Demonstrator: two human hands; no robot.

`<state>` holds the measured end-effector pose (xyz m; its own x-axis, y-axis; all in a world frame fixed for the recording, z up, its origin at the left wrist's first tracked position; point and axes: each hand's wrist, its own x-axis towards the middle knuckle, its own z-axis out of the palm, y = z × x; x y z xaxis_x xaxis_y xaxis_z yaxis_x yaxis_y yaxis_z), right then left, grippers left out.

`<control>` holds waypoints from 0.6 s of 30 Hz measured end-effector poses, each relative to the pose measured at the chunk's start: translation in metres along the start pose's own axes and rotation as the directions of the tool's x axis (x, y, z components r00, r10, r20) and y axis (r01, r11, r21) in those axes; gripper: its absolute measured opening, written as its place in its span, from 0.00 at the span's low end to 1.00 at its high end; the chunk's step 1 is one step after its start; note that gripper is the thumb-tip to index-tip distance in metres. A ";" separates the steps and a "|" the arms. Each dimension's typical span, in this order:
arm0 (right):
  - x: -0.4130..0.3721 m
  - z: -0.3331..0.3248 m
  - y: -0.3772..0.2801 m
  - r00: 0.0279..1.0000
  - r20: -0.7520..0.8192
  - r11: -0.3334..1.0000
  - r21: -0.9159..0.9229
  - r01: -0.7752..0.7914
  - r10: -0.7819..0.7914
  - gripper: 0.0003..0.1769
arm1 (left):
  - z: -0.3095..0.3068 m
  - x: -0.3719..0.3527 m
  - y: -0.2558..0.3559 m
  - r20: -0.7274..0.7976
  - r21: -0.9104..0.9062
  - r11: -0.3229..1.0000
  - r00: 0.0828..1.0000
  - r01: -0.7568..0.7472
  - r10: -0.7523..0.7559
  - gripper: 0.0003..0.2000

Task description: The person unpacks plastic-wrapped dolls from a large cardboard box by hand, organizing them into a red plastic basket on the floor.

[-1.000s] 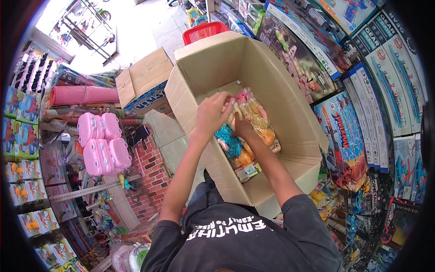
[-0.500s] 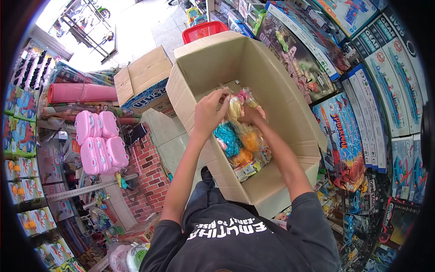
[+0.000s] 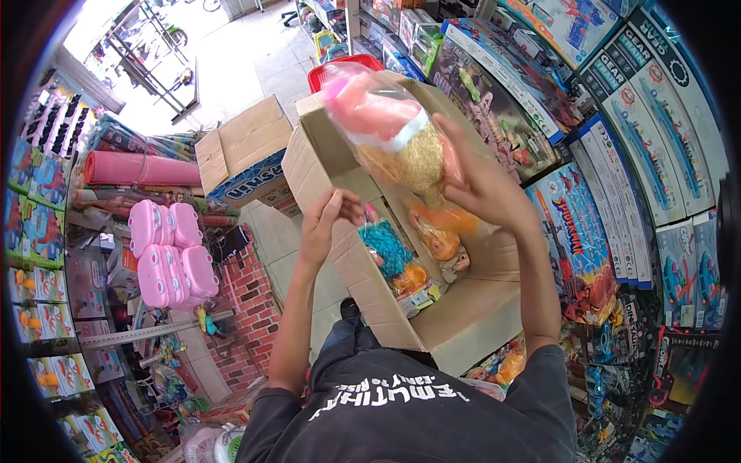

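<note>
My right hand (image 3: 485, 181) grips a doll in a clear plastic bag (image 3: 397, 135), lifted above an open cardboard box (image 3: 475, 309). The bagged doll shows pink, white and shiny gold parts and is blurred. My left hand (image 3: 326, 220) hovers over the box's left side, fingers curled towards the thumb, with nothing visible in them. Inside the box lie a bagged toy with turquoise hair (image 3: 384, 245) and orange-haired bagged dolls (image 3: 440, 235), beside a small colourful packet (image 3: 422, 299).
A second, closed cardboard box (image 3: 243, 147) stands at the left, and a red plastic basket (image 3: 328, 71) sits behind the open box. Pink toy suitcases (image 3: 174, 251) hang at left. Shelves of boxed toys, including a Spiderman set (image 3: 575, 239), line the right side.
My right hand has raised the gold bagged doll out of the box, up and towards the far edge. My left hand has come away from it, moving left and down.
</note>
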<state>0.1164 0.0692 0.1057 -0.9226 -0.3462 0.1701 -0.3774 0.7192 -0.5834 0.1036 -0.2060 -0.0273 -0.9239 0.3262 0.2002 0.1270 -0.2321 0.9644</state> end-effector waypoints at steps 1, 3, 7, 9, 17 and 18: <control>-0.002 -0.005 -0.016 1.000 -0.002 1.000 0.003 0.002 -0.002 0.42 | -0.003 -0.004 0.004 0.096 -0.143 0.983 0.990 0.115 -0.102 0.17; -0.005 -0.009 -0.039 0.984 -0.100 0.989 -0.007 0.145 -0.145 0.43 | -0.003 -0.012 0.007 0.199 -0.323 0.898 0.949 0.298 -0.244 0.24; 0.006 0.010 -0.048 0.888 -0.024 0.886 0.067 0.460 -0.459 0.24 | 0.011 -0.015 0.036 0.057 -0.683 0.684 0.952 0.257 -0.301 0.42; 0.015 0.018 -0.049 0.859 -0.006 0.859 0.007 0.513 -0.513 0.26 | -0.003 -0.012 0.047 0.215 -0.897 0.298 0.912 0.326 -0.350 0.52; 0.021 0.062 -0.039 0.864 -0.178 0.872 -0.240 0.426 -0.471 0.29 | -0.027 -0.009 0.022 0.144 -0.541 0.788 0.955 0.295 -0.259 0.42; 0.024 0.069 -0.037 0.864 -0.261 0.896 -0.232 0.378 -0.432 0.29 | -0.033 -0.005 0.010 0.145 -0.514 0.801 0.952 0.306 -0.271 0.40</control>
<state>0.1138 -0.0069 0.0766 -0.6545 -0.4524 0.6057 -0.7056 0.6532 -0.2747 0.0978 -0.2407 -0.0250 -0.8614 0.5059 -0.0459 -0.3668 -0.5571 0.7450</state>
